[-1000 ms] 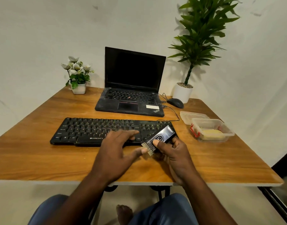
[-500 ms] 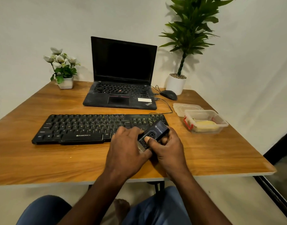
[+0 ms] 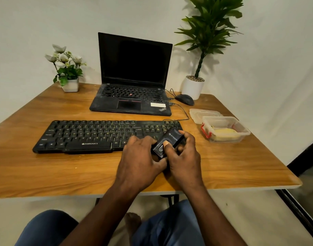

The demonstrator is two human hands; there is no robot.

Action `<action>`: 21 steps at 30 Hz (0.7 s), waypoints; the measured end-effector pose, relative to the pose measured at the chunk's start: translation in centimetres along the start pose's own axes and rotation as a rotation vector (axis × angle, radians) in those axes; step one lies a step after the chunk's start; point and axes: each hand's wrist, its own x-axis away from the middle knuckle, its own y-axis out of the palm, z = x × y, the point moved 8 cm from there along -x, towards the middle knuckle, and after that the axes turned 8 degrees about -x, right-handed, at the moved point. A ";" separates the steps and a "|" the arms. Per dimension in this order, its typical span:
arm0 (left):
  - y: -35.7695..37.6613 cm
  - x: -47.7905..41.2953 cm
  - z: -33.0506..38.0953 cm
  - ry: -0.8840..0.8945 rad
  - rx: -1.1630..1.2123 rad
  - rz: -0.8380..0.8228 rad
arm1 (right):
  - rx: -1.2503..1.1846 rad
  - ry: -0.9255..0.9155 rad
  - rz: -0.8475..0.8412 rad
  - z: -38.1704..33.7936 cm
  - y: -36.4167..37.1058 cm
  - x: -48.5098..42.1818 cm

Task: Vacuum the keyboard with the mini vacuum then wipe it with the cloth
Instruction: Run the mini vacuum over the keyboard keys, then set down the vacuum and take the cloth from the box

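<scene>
Both bare forearms reach forward from the lap and converge, so the two hands meet side by side. The right hand (image 3: pixel 185 162) grips a small black box-shaped mini vacuum (image 3: pixel 170 139), with the thumb pressed flat on its top face and the fingers (image 3: pixel 186 134) curled round its far side. The left hand (image 3: pixel 141 160), back upward, has its fingers curled over the vacuum's near left end, and its thumb lies against the base of the right thumb.

The right hand (image 3: pixel 185 162) is gripping the black vacuum (image 3: pixel 171 137), thumb pressing its top, while the left hand (image 3: pixel 139 162) is holding its near end, over the keyboard's (image 3: pixel 91 135) right end on the counter (image 3: pixel 45 171).
</scene>
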 end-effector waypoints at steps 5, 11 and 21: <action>0.2 -0.1 0.0 0.041 -0.017 -0.003 | -0.030 0.061 -0.027 0.7 -0.7 -0.4; 2.3 -0.6 3.6 0.251 -0.150 -0.020 | 0.069 0.120 0.035 2.8 -8.5 -1.3; 9.3 -3.0 12.7 0.446 -0.292 -0.085 | 0.260 0.137 0.243 4.4 -18.2 -3.3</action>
